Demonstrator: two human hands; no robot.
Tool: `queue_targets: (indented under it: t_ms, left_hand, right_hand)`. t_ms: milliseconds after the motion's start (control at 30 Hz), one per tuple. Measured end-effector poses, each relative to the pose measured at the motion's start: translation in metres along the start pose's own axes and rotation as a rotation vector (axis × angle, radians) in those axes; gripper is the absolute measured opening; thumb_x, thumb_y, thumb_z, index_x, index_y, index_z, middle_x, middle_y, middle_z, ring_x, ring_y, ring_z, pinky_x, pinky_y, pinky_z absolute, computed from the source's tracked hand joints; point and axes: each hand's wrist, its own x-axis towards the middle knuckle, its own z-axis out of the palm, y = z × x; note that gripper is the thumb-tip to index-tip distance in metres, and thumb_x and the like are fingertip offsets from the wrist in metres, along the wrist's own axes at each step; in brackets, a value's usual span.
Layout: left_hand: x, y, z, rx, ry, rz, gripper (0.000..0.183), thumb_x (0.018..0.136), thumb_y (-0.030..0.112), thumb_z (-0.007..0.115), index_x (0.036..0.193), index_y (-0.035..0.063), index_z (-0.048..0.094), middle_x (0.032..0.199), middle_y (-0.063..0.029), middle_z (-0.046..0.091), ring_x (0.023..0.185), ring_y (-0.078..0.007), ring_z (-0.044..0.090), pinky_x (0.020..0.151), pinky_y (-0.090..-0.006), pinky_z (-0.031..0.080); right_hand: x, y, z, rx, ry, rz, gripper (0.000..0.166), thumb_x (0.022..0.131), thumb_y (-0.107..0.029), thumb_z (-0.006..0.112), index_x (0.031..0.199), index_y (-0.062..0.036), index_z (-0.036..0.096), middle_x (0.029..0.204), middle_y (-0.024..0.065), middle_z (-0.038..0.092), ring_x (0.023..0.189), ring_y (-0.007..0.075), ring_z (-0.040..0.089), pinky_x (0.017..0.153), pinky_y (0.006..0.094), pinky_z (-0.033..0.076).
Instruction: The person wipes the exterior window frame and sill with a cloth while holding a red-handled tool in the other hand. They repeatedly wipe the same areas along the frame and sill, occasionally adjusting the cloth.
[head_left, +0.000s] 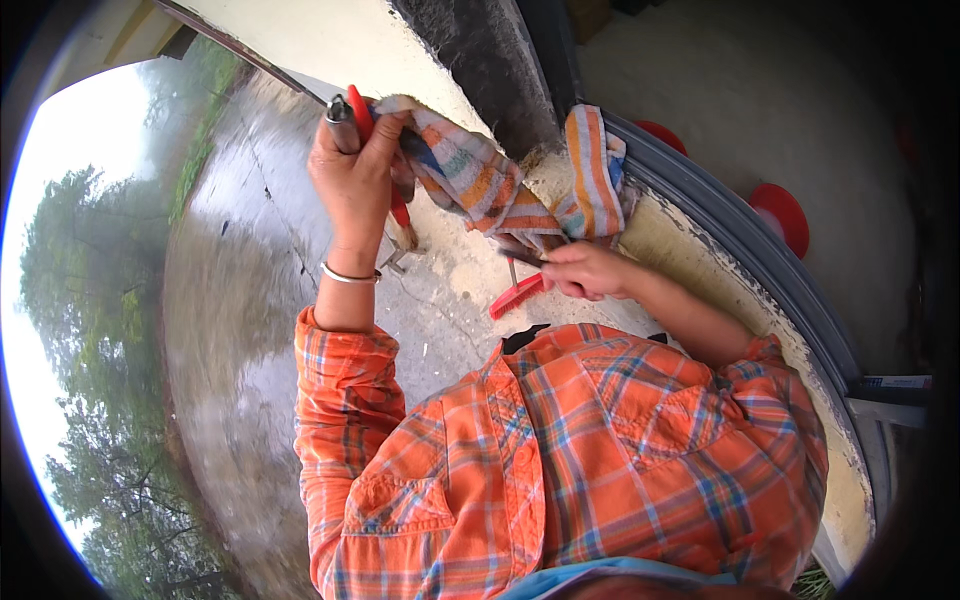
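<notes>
My left hand, raised at upper left, grips a metal tube-like tool end together with a red-handled brush, whose bristles point down. A striped terry towel is pinched by the same hand and hangs towards the right. Closed around a dark, slim tool is my right hand, just under the towel's lower end. That tool is blurred, so its kind is unclear. Another striped towel part lies by the door frame; whether it joins the first cannot be told.
A red broom head is below, near my right hand. Metal prongs show near the concrete ground. A pale wall and grey door track border the right side. Red round objects stand inside; wet paving lies left.
</notes>
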Motion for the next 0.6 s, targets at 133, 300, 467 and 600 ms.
queue_targets:
  t_ms: [133, 300, 467, 600]
  left_hand:
    - [0.013, 0.023, -0.004, -0.063, 0.054, 0.14, 0.013, 0.082, 0.005, 0.066, 0.082, 0.0005, 0.054, 0.063, -0.0013, 0.056, 0.05, -0.0069, 0.052, 0.045, -0.0198, 0.041]
    - [0.016, 0.004, -0.037, -0.126, 0.025, 0.268, 0.011, 0.083, 0.004, 0.059, 0.092, -0.0002, 0.055, 0.08, -0.0046, 0.058, 0.071, -0.0101, 0.053, 0.064, -0.023, 0.044]
    - [0.005, -0.003, -0.047, -0.176, -0.11, 0.202, 0.012, 0.079, 0.003, 0.056, 0.09, -0.0005, 0.055, 0.087, -0.007, 0.059, 0.077, -0.0129, 0.053, 0.072, -0.0255, 0.044]
    - [-0.005, -0.021, -0.057, -0.072, -0.113, 0.13, 0.014, 0.075, -0.003, 0.059, 0.088, 0.0005, 0.057, 0.09, -0.0041, 0.059, 0.075, -0.0106, 0.049, 0.07, -0.0224, 0.041]
  right_hand:
    - [0.011, -0.003, 0.002, 0.392, 0.137, -0.16, 0.023, 0.094, -0.024, 0.046, 0.085, -0.0045, 0.053, 0.053, -0.0012, 0.041, 0.038, 0.0054, 0.032, 0.033, 0.0213, 0.025]
    - [0.009, -0.013, 0.009, 0.628, 0.451, -0.705, 0.024, 0.095, -0.024, 0.044, 0.082, -0.0045, 0.051, 0.053, -0.0008, 0.041, 0.038, 0.0065, 0.031, 0.034, 0.0215, 0.025]
    - [0.024, -0.011, -0.023, 0.472, 0.172, -0.513, 0.027, 0.093, -0.028, 0.04, 0.076, -0.0085, 0.046, 0.052, -0.0015, 0.038, 0.04, 0.0073, 0.034, 0.038, 0.0219, 0.028]
    - [0.002, -0.043, -0.012, 0.722, 0.156, -0.473, 0.032, 0.094, -0.024, 0.038, 0.067, -0.0085, 0.045, 0.05, 0.0002, 0.04, 0.038, 0.0078, 0.036, 0.036, 0.0218, 0.028]
